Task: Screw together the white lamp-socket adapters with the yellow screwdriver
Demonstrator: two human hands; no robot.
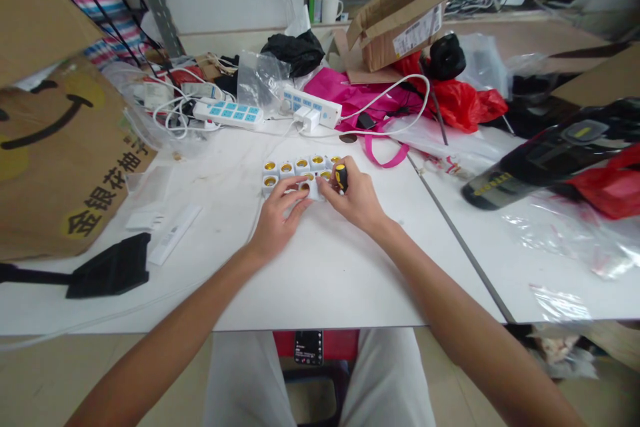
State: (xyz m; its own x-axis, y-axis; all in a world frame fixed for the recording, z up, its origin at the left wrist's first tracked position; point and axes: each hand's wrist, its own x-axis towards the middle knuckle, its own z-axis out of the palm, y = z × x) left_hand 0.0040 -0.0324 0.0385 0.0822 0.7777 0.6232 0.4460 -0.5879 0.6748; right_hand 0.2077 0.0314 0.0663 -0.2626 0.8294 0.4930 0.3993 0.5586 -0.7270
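Several small white lamp sockets (286,168) with brass-coloured threaded insides stand packed in two rows on the white table (320,280). At the near side of these rows, my left hand (277,220) is closed, its thumb and fingers around one white lamp socket (313,191). My right hand (361,199) grips a screwdriver (341,177) with a black and yellow handle, seen nearly end-on. The right thumb and fingertips come close to the same socket; whether they touch it I cannot tell. The screwdriver's tip is hidden by the fingers.
Two power strips (229,113) (320,107) with white cables lie behind the sockets. A pink bag (340,87) and an open cardboard box (405,17) are farther back. Left is a black flat nozzle (113,267); right, a black handheld vacuum (525,160). A phone (309,347) rests below the table edge.
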